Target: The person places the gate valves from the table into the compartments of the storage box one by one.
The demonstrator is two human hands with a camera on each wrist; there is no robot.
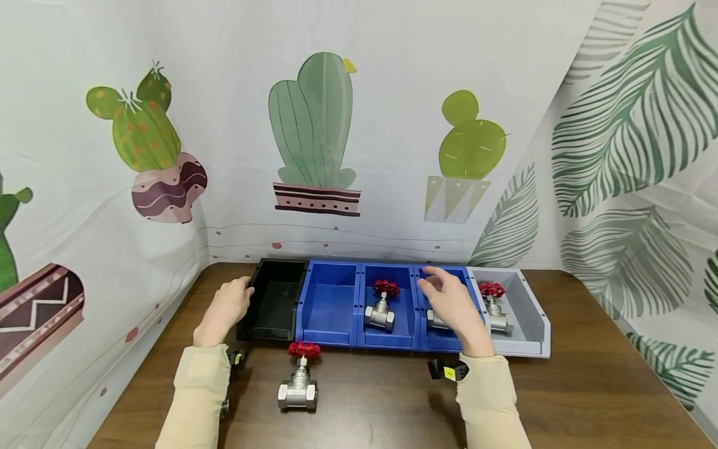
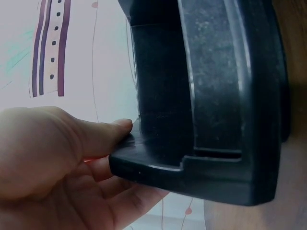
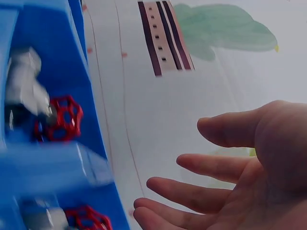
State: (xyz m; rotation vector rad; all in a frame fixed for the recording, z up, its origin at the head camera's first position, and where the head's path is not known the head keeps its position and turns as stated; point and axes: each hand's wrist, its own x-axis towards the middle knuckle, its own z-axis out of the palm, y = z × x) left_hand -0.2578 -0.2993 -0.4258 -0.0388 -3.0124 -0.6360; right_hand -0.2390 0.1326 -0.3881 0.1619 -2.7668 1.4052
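My left hand [image 1: 229, 307] grips the left side wall of a black bin [image 1: 273, 305], its thumb over the rim and its fingers outside in the left wrist view. My right hand [image 1: 451, 300] hovers over the rightmost blue bin [image 1: 461, 274] with fingers spread and nothing between them. Under it lies a gate valve [image 1: 436, 320], partly hidden by the hand. Another valve [image 1: 381, 307] with a red handwheel is in the middle blue bin [image 1: 367, 342]. A third valve [image 1: 496, 308] lies in the grey bin [image 1: 530, 312].
The left blue bin [image 1: 330, 302] holds nothing visible. In front of the bins, a valve [image 1: 299, 381] stands on the wooden table [image 1: 370, 399]. A small metal part [image 1: 225, 408] shows beside the left sleeve. A printed cloth [image 1: 392, 125] hangs behind the bins.
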